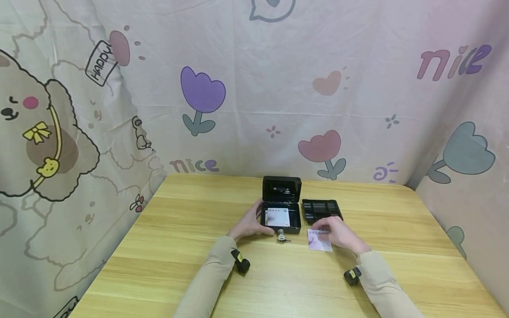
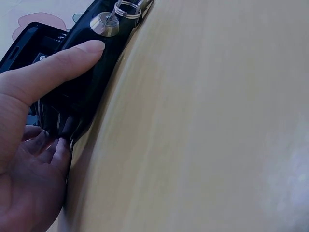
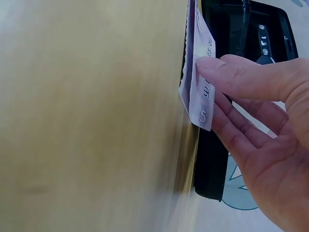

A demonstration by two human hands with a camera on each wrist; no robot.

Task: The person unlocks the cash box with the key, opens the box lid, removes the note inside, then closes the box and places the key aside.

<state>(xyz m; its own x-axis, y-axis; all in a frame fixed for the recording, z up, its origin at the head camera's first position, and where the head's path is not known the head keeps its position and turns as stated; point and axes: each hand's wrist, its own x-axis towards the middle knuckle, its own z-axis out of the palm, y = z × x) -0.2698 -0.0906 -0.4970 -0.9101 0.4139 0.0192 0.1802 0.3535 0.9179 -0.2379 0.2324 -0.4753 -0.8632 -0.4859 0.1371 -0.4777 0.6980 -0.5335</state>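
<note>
A small black cash box point(image 1: 294, 230) stands on the table with its lid point(image 1: 281, 181) raised at the back. My left hand point(image 1: 249, 223) holds its left front corner, the thumb across the front wall beside the lock point(image 2: 105, 24) and the other fingers along the side. Keys on a ring point(image 1: 282, 239) hang at that lock. Inside the box lies a pale banknote point(image 1: 279, 217). My right hand point(image 1: 343, 234) pinches a purplish banknote point(image 1: 318, 244) by its upper right part; in the right wrist view the note point(image 3: 205, 99) shows a 5, with another paper layer beside it.
A black compartment tray point(image 1: 321, 207) lies just right of the box, partly behind my right hand. The wooden table point(image 1: 179, 265) reaches back to a printed cloth point(image 1: 254, 145) that hangs behind it and at both sides.
</note>
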